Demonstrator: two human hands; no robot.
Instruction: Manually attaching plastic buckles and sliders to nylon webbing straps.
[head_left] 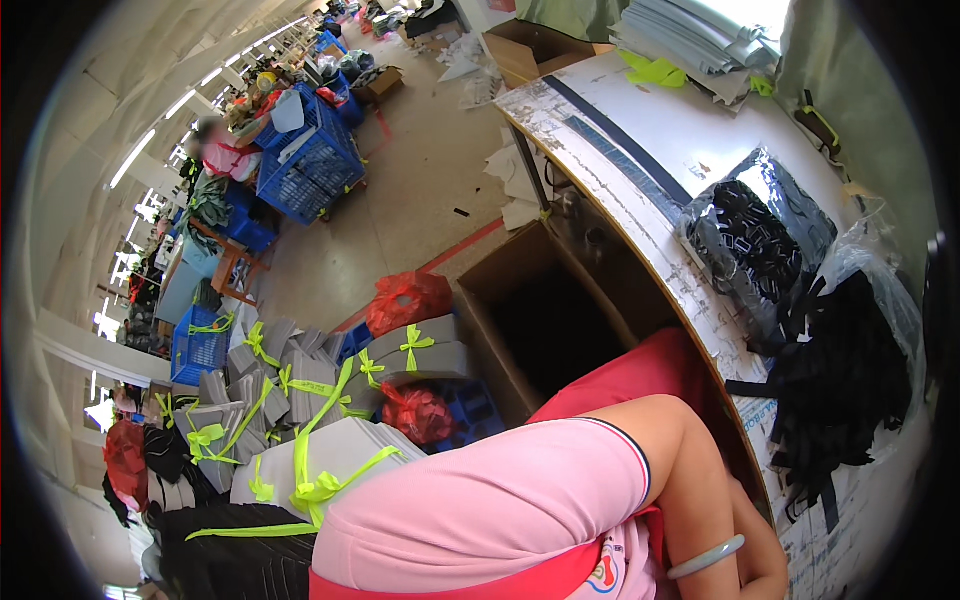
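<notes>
My left arm point(695, 490), in a pink short sleeve point(480, 500), bends at the elbow beside the worktable point(660, 140). A pale bangle point(707, 557) circles its wrist, and the lower edge cuts off the hand. Behind it shows more bare skin point(762, 555), perhaps part of my other arm; no fingers can be made out. Nearest on the tabletop lies a heap of black straps point(845, 375), partly in clear plastic. Farther along, an opened clear bag point(760, 220) holds many small black buckles or rings. Whether either hand holds anything is hidden.
Beside the table stands an open cardboard box point(540, 310) with a dark inside. Grey cut-piece bundles tied with yellow-green strips point(335, 460) pile up to the left, near red plastic bags point(408, 300). Blue crates point(310, 165) and a seated person point(225, 155) are farther off.
</notes>
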